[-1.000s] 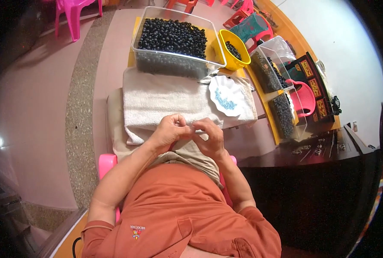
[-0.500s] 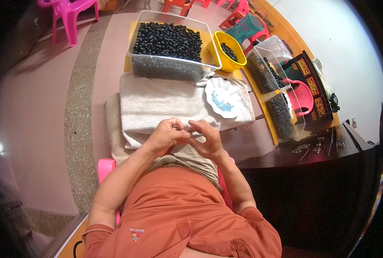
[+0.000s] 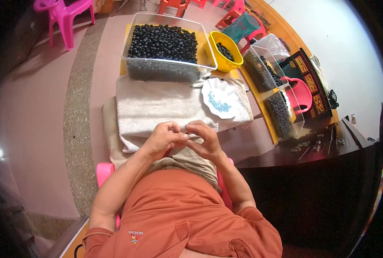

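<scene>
Over my lap, just at the near edge of a white towel (image 3: 157,103), my hands meet fingertip to fingertip. My left hand (image 3: 162,139) is closed in a pinch of thumb and forefinger. Facing it, my right hand (image 3: 205,139) pinches too, its fingers curled. Whatever sits between the fingertips is too small to make out. Beyond them, a white scalloped dish (image 3: 209,86) lies on the towel's right part, holding small light-blue pieces (image 3: 219,104). At the far side stands a clear plastic bin (image 3: 161,71) filled with small black rounded parts (image 3: 163,43).
Right of the bin is a yellow tub (image 3: 230,65) with more black parts. Clear boxes (image 3: 281,114) of black pieces stand further right, beside a red plastic basket (image 3: 302,96). A dark tabletop (image 3: 269,157) with small tools lies at my right. A pink chair (image 3: 66,19) stands far left.
The view has shifted slightly, so the bin and dish sit a little further left. My hands stay together in the same pinch, with only small finger movement.
</scene>
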### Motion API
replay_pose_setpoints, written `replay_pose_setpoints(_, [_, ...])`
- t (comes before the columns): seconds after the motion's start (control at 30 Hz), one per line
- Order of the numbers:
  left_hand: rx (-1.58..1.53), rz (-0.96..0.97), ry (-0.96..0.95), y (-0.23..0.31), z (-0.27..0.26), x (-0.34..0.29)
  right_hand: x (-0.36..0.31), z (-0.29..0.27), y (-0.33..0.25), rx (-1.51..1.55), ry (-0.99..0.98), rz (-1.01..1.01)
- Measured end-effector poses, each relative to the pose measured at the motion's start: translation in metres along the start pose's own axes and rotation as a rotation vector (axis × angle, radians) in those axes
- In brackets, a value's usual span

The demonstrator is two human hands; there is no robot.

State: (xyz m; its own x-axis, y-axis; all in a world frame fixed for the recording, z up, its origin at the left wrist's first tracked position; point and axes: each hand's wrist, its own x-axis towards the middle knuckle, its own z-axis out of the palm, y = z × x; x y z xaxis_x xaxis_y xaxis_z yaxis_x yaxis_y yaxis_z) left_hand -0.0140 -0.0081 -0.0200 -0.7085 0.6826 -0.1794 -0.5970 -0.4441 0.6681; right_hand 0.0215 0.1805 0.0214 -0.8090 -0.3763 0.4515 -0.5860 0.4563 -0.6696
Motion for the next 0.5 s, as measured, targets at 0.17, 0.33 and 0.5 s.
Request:
replay_pose_setpoints(0.17, [0.086, 0.007, 0.057, 0.002, 0.0, 0.0, -0.001, 0.001, 0.008, 0.106, -0.048, 0.069])
replay_pose_setpoints(0.33, [-0.007, 0.012, 0.093, 0.007, 0.009, -0.002, 0.004, -0.013, 0.012, 0.122, 0.103, 0.191])
replay_pose_setpoints(0.5, [-0.015, 0.014, 0.134, 0.008, 0.005, -0.001, 0.033, -0.062, 0.05, 0.094, 0.492, 0.367])
